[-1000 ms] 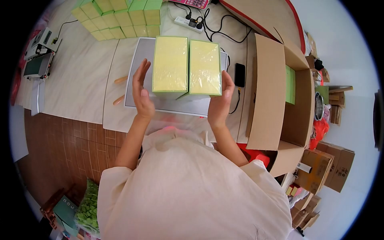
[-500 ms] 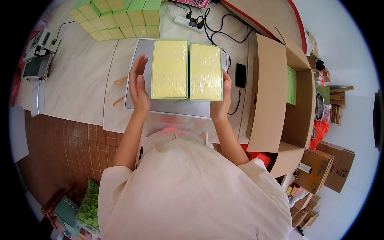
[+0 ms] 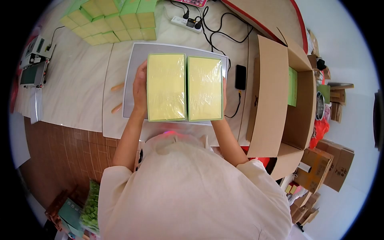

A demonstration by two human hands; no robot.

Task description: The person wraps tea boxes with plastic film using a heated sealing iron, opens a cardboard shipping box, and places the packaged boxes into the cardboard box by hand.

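Note:
Two yellow-topped blocks with green edges, the left block (image 3: 166,87) and the right block (image 3: 205,89), stand side by side with a narrow gap, under shiny clear film. My left hand (image 3: 140,89) presses on the outer side of the left block, its fingers partly hidden behind it. At the outer side of the right block is my right hand (image 3: 224,98), mostly hidden by the block. Between them my hands hold the pair above a grey, white-edged board (image 3: 138,54).
An open cardboard box (image 3: 270,96) with green packs inside stands right. Beside it lies a phone (image 3: 240,77). Yellow-green boxes (image 3: 116,22) are stacked at the back left. A power strip (image 3: 186,24) with black cables lies at the back. Two wooden handles (image 3: 117,87) poke out left.
Both blocks have moved toward my body and look larger. My hands, open beside them before, have closed in on their outer sides. The view has shifted slightly.

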